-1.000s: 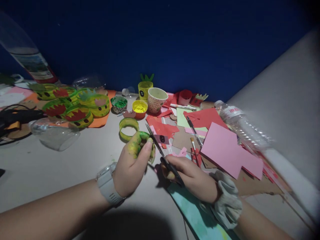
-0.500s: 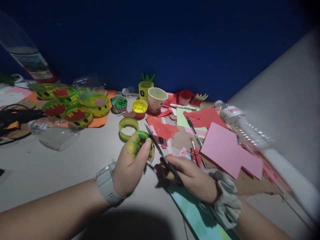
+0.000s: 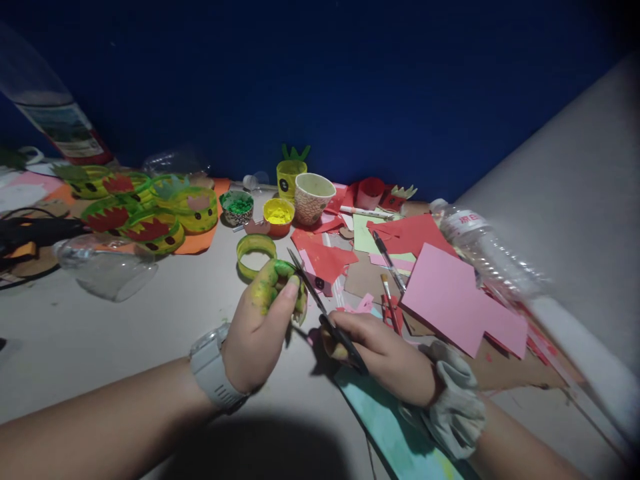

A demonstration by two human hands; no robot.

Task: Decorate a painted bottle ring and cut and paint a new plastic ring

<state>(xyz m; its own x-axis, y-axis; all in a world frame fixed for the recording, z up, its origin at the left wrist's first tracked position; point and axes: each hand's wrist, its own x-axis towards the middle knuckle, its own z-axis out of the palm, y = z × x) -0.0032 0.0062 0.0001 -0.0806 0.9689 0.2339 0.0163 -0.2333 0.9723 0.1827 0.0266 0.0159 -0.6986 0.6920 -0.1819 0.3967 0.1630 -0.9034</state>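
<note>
My right hand (image 3: 383, 353) is wrapped round the black handles of a pair of scissors (image 3: 311, 288), whose blades point up and left, slightly apart at the tips. My left hand (image 3: 265, 320), stained green and yellow on the fingers, is closed in a pinch beside the blades. Whatever lies between its thumb and fingers is mostly hidden, so I cannot name it. Just beyond the left hand a yellow-green ring (image 3: 256, 257) stands on the table. A small tub of yellow paint (image 3: 279, 215) and a cup of green paint (image 3: 237, 208) are behind the ring.
Several yellow-green painted rings with paper crowns (image 3: 155, 230) sit at left, behind a clear plastic cup (image 3: 107, 267). A patterned paper cup (image 3: 314, 200) stands at the back. Pink card (image 3: 445, 300), red paper (image 3: 420, 233), a paintbrush (image 3: 390, 303) and a plastic bottle (image 3: 493, 250) cover the right side.
Both hands keep almost the same pose. The left hand has shifted very slightly left, and the scissor tips with it.
</note>
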